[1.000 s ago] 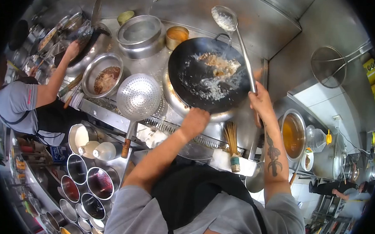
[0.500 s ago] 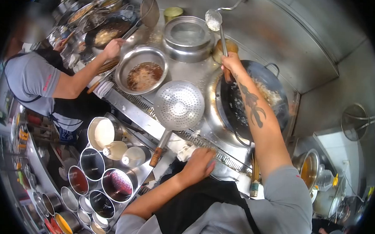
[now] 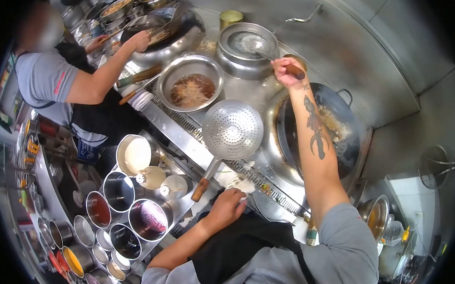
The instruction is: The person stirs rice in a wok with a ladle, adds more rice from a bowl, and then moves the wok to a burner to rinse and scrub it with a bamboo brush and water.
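Note:
My right hand (image 3: 287,72) grips the wooden handle of a ladle (image 3: 296,72), whose shaft reaches left over a round steel pot (image 3: 246,61) of cloudy water. The ladle's bowl is over or in that water, hard to make out. Under my right forearm is a dark wok (image 3: 353,142) with pale food (image 3: 337,124) inside. My left hand (image 3: 226,209) is curled closed by the stove's front edge, beside a crumpled white cloth (image 3: 237,182); what its fingers hold, if anything, is hidden. Ahead of it lies a perforated strainer (image 3: 233,128) with a wooden handle.
A steel basin (image 3: 165,81) of brown liquid and pale bits stands behind the strainer. At left, a co-worker (image 3: 52,81) handles utensils over another wok. Several sauce containers (image 3: 126,191) and two squeeze bottles (image 3: 173,187) crowd the lower left. A wire skimmer (image 3: 433,166) hangs at right.
The ladle, holding white stuff half a second ago, has swung down from near the wall to the water pot. My left hand has drawn back toward my body. The view has shifted slightly.

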Demonstrator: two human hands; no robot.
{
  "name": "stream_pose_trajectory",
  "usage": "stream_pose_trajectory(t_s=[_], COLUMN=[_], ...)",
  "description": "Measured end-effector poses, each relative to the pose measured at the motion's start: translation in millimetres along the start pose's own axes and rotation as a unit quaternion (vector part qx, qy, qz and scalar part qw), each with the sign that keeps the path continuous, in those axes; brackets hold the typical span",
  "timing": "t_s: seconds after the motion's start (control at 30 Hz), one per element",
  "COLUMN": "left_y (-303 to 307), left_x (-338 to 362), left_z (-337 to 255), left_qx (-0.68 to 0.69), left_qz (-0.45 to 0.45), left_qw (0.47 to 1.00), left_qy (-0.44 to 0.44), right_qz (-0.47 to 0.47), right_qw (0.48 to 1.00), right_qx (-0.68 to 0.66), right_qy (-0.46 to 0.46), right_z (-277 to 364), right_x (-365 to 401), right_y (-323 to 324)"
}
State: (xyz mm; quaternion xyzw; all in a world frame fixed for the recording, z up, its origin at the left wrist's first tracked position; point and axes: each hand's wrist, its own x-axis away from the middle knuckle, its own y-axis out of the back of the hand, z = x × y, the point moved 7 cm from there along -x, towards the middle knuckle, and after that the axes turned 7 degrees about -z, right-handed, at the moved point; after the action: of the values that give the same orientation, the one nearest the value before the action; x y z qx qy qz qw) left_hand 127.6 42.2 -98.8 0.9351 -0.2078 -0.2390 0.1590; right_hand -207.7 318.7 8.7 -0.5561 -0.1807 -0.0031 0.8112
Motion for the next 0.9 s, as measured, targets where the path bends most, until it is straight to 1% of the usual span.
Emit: stream_pose_trajectory(t_s=[0.07, 0.1, 0.2, 0.3, 0.37, 0.4, 0.5, 0.57, 0.6, 0.67, 0.7, 0.73, 0.77, 0.8, 0.83, 0.9], left_y=[-19, -31, -77, -124, -168, -190, -234, -237, -234, -227, -225, -223, -223, -222, -222, -221], left_x=[-20, -30, -59, -86, -96, -99, -106, -104, -103, -102, -102, -101, -99, -100, -101, -102], left_z=[-26, -40, -89, -127, -121, -114, -94, -95, -99, -105, -106, -105, -105, -105, -105, -104], left_qx=[0.018, 0.027, 0.014, -0.052, -0.150, -0.199, -0.239, -0.243, -0.243, -0.221, -0.215, -0.209, -0.209, -0.209, -0.210, -0.189], left_qz=[0.022, 0.034, 0.044, 0.018, 0.056, 0.073, 0.157, 0.122, 0.104, 0.083, 0.076, 0.071, 0.076, 0.078, 0.080, 0.069], left_qw=[0.998, 0.996, 0.984, 0.957, 0.943, 0.932, 0.921, 0.923, 0.923, 0.929, 0.931, 0.933, 0.932, 0.932, 0.931, 0.935], left_qy=[-0.048, -0.073, -0.175, -0.284, -0.291, -0.293, -0.263, -0.274, -0.280, -0.286, -0.286, -0.283, -0.285, -0.286, -0.288, -0.292], right_qz=[0.006, 0.014, 0.028, 0.042, 0.041, 0.026, -0.022, -0.059, -0.100, -0.143, -0.215, -0.262, -0.303, -0.338, -0.343, -0.328], right_qw=[1.000, 1.000, 0.999, 0.998, 0.998, 0.998, 0.997, 0.993, 0.988, 0.968, 0.938, 0.886, 0.819, 0.737, 0.686, 0.605], right_qx=[-0.009, 0.006, 0.016, 0.040, 0.048, 0.049, 0.064, 0.092, 0.110, 0.194, 0.248, 0.352, 0.452, 0.546, 0.594, 0.650], right_qy=[-0.006, 0.024, 0.032, 0.022, 0.023, 0.031, 0.044, 0.048, 0.052, 0.074, 0.113, 0.149, 0.181, 0.210, 0.242, 0.322], right_z=[0, 6, 9, 5, 1, -1, -10, -11, -7, -5, -1, 2, 6, 9, 7, 6], right_x=[38, 55, 128, 211, 264, 290, 354, 382, 390, 404, 412, 421, 430, 437, 445, 462], right_y=[-11, -11, -17, -12, -1, 9, 37, 59, 72, 86, 94, 99, 100, 97, 90, 77])
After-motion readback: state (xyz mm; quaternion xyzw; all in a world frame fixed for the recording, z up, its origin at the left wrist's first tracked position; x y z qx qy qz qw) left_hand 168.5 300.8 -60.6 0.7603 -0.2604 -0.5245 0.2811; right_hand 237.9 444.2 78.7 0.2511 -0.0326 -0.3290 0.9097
